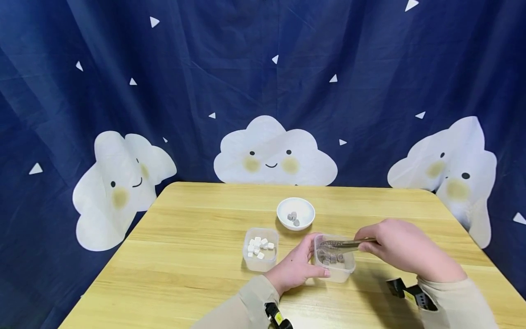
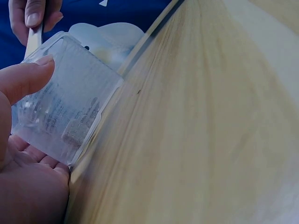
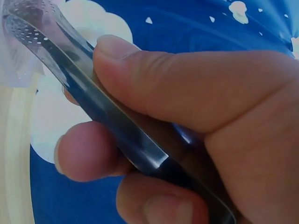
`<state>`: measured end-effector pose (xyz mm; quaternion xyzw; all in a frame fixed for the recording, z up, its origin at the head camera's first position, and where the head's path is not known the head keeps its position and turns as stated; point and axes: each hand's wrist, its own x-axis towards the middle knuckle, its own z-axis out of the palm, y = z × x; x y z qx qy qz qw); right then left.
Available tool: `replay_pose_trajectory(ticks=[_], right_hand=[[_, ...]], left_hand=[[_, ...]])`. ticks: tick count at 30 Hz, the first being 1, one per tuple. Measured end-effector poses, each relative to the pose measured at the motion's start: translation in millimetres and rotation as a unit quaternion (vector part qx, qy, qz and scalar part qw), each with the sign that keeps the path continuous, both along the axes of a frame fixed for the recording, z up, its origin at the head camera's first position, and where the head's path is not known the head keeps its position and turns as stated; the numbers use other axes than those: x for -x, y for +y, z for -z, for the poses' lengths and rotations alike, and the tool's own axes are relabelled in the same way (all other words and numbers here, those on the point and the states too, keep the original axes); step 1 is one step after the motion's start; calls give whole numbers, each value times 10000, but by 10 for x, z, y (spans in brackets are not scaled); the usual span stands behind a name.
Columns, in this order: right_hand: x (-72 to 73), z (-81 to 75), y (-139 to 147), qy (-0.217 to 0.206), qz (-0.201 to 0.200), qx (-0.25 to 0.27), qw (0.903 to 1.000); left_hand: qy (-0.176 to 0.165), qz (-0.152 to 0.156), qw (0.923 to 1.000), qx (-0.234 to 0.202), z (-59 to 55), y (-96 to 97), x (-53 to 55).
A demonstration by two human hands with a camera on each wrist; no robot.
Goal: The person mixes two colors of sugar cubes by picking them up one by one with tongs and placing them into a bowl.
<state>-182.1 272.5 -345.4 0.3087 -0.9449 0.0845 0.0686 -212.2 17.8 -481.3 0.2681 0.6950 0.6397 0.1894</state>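
My left hand (image 1: 292,268) holds a clear plastic container (image 1: 340,275), thumb on its near wall and fingers round the far left side. Several greyish-brown cubes (image 1: 333,259) lie in the bottom of it; one cube (image 2: 77,132) shows through the wall in the left wrist view. My right hand (image 1: 404,249) grips metal tongs (image 1: 347,245) between thumb and fingers. The perforated tips of the tongs (image 3: 29,31) reach inside the container, over the cubes. Whether they pinch a cube, I cannot tell.
Left of my left hand stands a second clear container (image 1: 260,266) with several white cubes (image 1: 257,245). Behind the two containers sits a white bowl (image 1: 304,210) with a few greyish cubes (image 1: 293,217). The wooden table (image 1: 185,256) ends at a dark blue curtain (image 1: 230,59).
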Motion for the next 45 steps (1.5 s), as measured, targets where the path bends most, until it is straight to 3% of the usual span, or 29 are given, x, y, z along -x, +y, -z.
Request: replay_pose_trajectory(ticks=[8, 17, 33, 45], right_hand=[[-64, -123, 90, 46, 48, 207, 9998], [-36, -115, 73, 975, -66, 584, 9935], [215, 226, -141, 1513, 251, 975, 9833], [288, 378, -217, 1383, 473, 844, 9857]], left_hand=[[-40, -12, 10000, -40, 7, -4, -2], [-187, -24, 9998, -97, 8, -10, -4], [-170, 25, 9998, -88, 16, -12, -6], [-84, -101, 9999, 113, 32, -13, 2]])
